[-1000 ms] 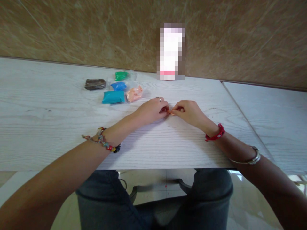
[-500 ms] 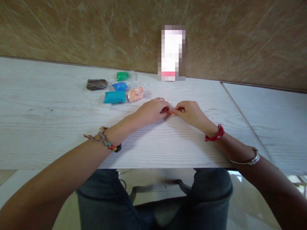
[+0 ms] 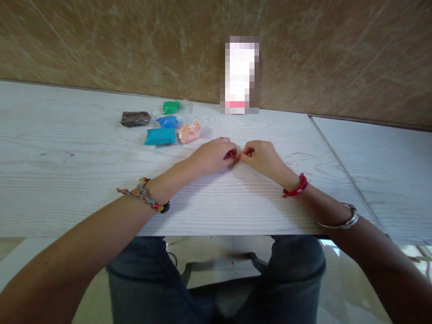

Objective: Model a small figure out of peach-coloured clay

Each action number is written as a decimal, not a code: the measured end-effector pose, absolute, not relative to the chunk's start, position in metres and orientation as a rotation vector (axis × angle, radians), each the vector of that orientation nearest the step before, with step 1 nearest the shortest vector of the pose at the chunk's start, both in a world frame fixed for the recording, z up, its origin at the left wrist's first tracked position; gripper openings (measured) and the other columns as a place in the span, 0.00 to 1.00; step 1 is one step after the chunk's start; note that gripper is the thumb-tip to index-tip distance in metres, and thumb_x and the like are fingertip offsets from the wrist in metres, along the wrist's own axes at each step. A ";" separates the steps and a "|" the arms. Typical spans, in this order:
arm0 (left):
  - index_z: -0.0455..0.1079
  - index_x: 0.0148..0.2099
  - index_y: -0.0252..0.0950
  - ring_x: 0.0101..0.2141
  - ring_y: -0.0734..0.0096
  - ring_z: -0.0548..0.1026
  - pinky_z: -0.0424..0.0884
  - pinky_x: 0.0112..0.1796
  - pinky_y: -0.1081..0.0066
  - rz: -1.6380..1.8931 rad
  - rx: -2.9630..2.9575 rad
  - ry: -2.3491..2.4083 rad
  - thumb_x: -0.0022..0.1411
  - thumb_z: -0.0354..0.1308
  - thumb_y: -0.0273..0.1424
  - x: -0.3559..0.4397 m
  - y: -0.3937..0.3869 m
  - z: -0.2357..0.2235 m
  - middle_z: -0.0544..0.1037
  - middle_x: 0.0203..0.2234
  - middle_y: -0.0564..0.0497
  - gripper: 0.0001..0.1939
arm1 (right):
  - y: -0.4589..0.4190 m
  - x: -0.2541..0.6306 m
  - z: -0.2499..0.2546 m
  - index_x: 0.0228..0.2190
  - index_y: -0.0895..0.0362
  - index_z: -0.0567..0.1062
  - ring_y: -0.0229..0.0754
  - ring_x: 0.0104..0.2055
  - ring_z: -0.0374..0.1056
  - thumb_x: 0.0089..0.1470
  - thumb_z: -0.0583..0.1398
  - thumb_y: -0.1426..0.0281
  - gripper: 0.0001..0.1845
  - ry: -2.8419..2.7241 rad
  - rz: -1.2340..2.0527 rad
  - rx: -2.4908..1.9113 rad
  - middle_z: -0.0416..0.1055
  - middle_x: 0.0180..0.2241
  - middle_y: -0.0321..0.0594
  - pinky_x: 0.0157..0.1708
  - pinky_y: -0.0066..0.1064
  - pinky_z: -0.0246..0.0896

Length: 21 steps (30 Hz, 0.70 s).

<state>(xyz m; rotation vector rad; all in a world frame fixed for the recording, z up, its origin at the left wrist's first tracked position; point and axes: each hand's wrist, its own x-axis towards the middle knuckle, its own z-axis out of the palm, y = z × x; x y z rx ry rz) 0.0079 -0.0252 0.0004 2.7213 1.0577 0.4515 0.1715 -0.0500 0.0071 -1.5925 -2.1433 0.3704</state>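
A small piece of orange modelling clay (image 3: 236,157) sits pinched between the fingertips of both hands, mostly hidden by them. My left hand (image 3: 216,155), with a ring on one finger, is closed on the clay's left end. From the other side, my right hand (image 3: 258,155) grips it between thumb and forefinger. Both hands rest low over the white table (image 3: 216,211). Nearest to my left hand lies a clear packet of peach clay (image 3: 189,132).
Left of the hands lie a teal packet (image 3: 160,136), a blue packet (image 3: 168,122), a green packet (image 3: 172,107) and a dark brown packet (image 3: 135,119). A blurred-out upright phone-like object (image 3: 239,74) leans on the brown marbled wall (image 3: 118,49) behind the table.
My right hand has shifted slightly left, closer to my left hand. Less of the orange clay shows between the fingers. The packets lie as before.
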 end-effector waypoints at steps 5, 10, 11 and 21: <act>0.70 0.35 0.32 0.32 0.71 0.69 0.62 0.33 0.72 0.456 2.722 1.057 0.57 0.50 0.29 0.007 -0.025 0.001 0.72 0.30 0.48 0.09 | -0.049 0.171 0.007 0.20 0.61 0.74 0.31 0.22 0.58 0.44 0.57 0.73 0.07 -2.104 0.382 -1.623 0.70 0.20 0.36 0.25 0.25 0.49; 0.70 0.35 0.32 0.32 0.71 0.68 0.61 0.32 0.73 0.450 2.717 1.076 0.57 0.50 0.31 0.006 -0.026 0.001 0.72 0.30 0.48 0.10 | -0.050 0.178 0.016 0.24 0.61 0.77 0.31 0.22 0.57 0.49 0.55 0.70 0.11 -2.119 0.396 -1.665 0.70 0.21 0.36 0.25 0.26 0.48; 0.70 0.35 0.32 0.31 0.71 0.68 0.61 0.32 0.73 0.445 2.715 1.078 0.57 0.50 0.31 0.006 -0.026 0.001 0.72 0.30 0.48 0.10 | -0.050 0.179 0.017 0.25 0.60 0.77 0.31 0.22 0.57 0.49 0.55 0.70 0.11 -2.122 0.401 -1.658 0.70 0.21 0.36 0.25 0.26 0.48; 0.70 0.35 0.32 0.33 0.70 0.69 0.62 0.33 0.72 0.444 2.736 1.059 0.57 0.50 0.30 0.006 -0.026 0.001 0.72 0.31 0.48 0.09 | -0.051 0.174 0.007 0.21 0.60 0.74 0.31 0.22 0.57 0.45 0.57 0.71 0.07 -2.140 0.379 -1.605 0.68 0.20 0.35 0.24 0.25 0.48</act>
